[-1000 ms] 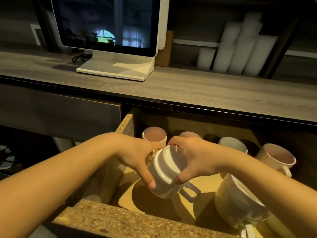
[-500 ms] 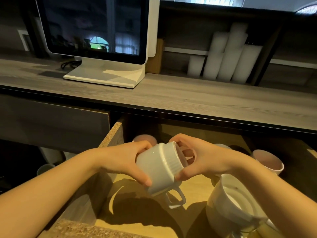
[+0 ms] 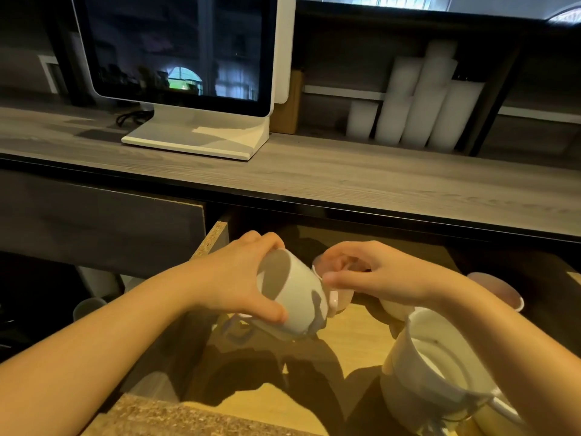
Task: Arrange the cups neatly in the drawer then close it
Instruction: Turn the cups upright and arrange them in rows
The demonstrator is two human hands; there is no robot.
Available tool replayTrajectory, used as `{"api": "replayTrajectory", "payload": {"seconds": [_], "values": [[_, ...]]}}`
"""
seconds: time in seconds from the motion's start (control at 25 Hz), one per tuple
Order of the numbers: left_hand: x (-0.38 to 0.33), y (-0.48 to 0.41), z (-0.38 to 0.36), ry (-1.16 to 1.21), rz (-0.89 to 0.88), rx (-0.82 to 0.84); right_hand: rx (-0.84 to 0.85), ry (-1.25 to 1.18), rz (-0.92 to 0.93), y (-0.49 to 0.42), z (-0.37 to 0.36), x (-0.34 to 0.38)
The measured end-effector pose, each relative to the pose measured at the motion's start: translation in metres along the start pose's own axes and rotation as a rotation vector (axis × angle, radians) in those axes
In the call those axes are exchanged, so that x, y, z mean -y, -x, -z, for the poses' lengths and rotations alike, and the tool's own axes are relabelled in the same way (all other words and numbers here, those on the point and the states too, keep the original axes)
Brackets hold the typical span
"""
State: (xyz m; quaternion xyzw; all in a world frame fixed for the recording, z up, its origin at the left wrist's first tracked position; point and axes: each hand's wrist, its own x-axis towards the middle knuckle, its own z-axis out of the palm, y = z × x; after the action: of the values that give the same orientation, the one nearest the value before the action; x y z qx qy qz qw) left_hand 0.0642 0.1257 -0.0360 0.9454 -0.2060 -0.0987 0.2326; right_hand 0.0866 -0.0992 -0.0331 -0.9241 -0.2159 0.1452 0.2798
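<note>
1. A white cup (image 3: 290,297) was held tilted above the open drawer (image 3: 355,341), its handle pointing down and left.
2. The left hand (image 3: 239,278) was wrapped round the cup's outer wall, thumb underneath.
3. The right hand (image 3: 374,275) pinched a second, pinkish cup (image 3: 338,298) at the white cup's mouth.
4. A stack of white cups (image 3: 427,372) lay tipped at the drawer's right front; another cup (image 3: 500,291) stood farther right.
5. On the desk (image 3: 345,177) above stood a monitor (image 3: 182,58) and white rolls (image 3: 418,99).
</note>
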Motion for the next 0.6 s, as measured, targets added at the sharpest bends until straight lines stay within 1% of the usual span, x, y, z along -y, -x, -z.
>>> {"api": "replayTrajectory", "payload": {"seconds": [0.08,0.16,0.24,0.4,0.52,0.6], "values": [[-0.005,0.003,-0.002,-0.147,0.004,0.02,-0.033,-0.03,-0.057,0.0,-0.009,0.012],[-0.008,0.004,-0.005,-0.22,0.012,0.021,0.02,-0.057,-0.061,-0.002,-0.023,0.023],[-0.009,0.003,-0.007,-0.244,0.028,0.013,0.063,-0.056,-0.044,-0.005,-0.033,0.029],[-0.01,0.001,-0.01,-0.318,0.076,0.032,0.149,-0.149,-0.136,-0.015,-0.04,0.031],[-0.011,-0.001,-0.014,-0.348,0.116,0.067,0.203,-0.096,-0.191,-0.024,-0.045,0.032],[-0.009,-0.001,-0.013,-0.315,0.15,0.137,0.232,-0.059,-0.21,-0.029,-0.046,0.031]]}}
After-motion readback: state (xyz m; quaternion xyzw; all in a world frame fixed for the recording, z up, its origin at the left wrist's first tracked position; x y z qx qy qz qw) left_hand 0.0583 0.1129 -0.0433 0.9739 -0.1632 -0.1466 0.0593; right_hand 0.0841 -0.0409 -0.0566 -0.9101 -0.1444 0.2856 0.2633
